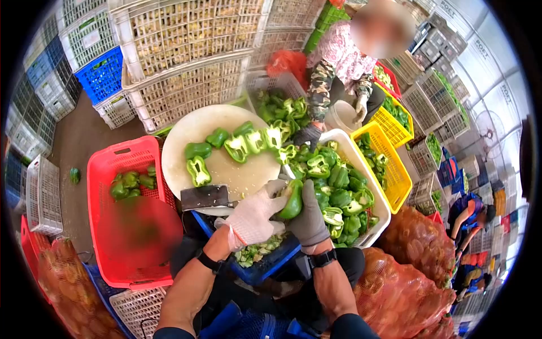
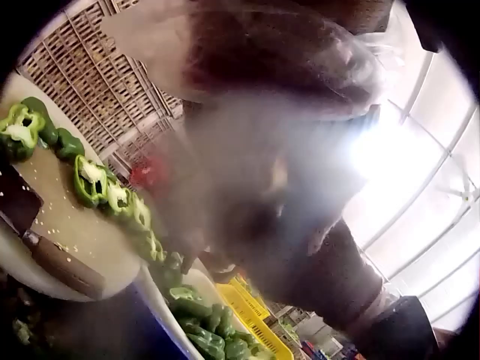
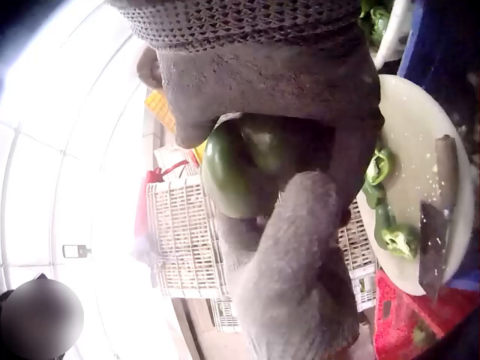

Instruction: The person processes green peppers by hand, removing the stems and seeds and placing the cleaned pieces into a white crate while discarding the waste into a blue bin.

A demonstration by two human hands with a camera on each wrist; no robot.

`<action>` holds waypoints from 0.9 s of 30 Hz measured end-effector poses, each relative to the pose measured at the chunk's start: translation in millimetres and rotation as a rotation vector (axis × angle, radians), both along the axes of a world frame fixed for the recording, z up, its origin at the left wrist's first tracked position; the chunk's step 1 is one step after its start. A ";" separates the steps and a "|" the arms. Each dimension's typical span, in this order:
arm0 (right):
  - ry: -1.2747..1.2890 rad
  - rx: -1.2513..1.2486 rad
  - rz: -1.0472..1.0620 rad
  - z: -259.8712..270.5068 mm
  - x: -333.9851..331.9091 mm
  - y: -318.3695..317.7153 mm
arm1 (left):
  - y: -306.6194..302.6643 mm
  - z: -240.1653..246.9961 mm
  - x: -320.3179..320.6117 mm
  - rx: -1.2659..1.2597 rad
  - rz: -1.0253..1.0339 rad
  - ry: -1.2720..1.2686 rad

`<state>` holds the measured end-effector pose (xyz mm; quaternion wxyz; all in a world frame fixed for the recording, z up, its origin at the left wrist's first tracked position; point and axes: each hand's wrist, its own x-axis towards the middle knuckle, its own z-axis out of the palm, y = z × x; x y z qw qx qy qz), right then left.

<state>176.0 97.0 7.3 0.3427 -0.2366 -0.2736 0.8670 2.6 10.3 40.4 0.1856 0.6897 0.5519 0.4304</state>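
Gripping pepper (image 1: 292, 202) with right hand (image 1: 309, 217) curled round it and left hand (image 1: 254, 217) pinching its top; may slip from gloves into crate (image 1: 279, 257) below.

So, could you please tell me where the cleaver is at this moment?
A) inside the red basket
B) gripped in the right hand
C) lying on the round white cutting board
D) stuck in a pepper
C: the cleaver lies flat on the near edge of the round white cutting board, while the left hand and right hand both hold a green bell pepper instead.
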 end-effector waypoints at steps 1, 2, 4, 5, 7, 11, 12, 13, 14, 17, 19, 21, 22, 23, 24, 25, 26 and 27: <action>0.040 -0.064 -0.002 -0.9 0.8 -1.2 | 0.0 0.3 0.8 -0.020 -0.048 0.055; -0.027 -0.025 0.006 -9.6 2.5 -1.1 | -0.8 -8.2 1.4 -0.025 -0.042 0.063; -0.042 -0.063 0.046 -21.1 3.6 -1.9 | -3.3 -15.6 5.6 -0.191 -0.060 0.171; -0.046 -0.081 0.074 -24.8 2.2 -1.1 | -4.5 -18.9 6.2 -0.272 -0.062 0.228; -0.024 -0.102 0.113 -19.4 1.0 -3.0 | -6.9 -26.9 11.5 -0.144 -0.034 0.300; 0.030 -0.021 0.085 -15.7 0.1 -5.9 | -6.8 -23.4 16.5 -0.065 -0.014 0.385; 0.051 -0.032 0.089 -13.1 -0.3 -6.1 | -7.4 -25.3 18.5 -0.038 -0.002 0.406; 0.073 -0.043 0.092 -11.6 -0.4 -5.5 | -6.9 -25.1 19.4 -0.009 0.010 0.429; 0.055 -0.060 0.101 -14.5 1.6 -3.5 | -6.5 -23.3 19.3 -0.043 -0.006 0.390; 0.071 -0.134 0.129 -37.3 18.2 8.8 | -5.9 -11.9 18.4 -0.083 0.045 0.148; 0.180 -0.209 0.147 -34.2 23.0 14.2 | -6.4 -6.8 14.3 -0.024 0.211 -0.175; 0.083 -0.138 0.125 -28.1 24.9 4.7 | -2.2 1.7 10.8 -0.121 0.312 -0.275; 0.042 -0.096 0.107 -26.9 20.1 0.9 | -1.0 7.6 13.4 -0.212 0.266 -0.246; 0.003 -0.053 0.089 -26.9 17.8 -0.9 | -0.5 17.1 16.3 -0.302 0.219 -0.215; -0.067 0.181 0.160 -38.9 24.2 0.0 | 1.2 6.7 18.1 -0.246 0.212 -0.149; -0.194 0.317 0.187 -29.6 19.0 -2.7 | 3.5 -11.8 21.6 -0.188 0.205 -0.083; -0.134 0.293 0.219 -30.7 19.0 -3.6 | 2.8 -26.6 23.1 -0.131 0.203 -0.014; -0.069 0.265 0.254 -32.6 17.4 -6.6 | -0.4 -27.8 23.7 -0.198 0.215 -0.002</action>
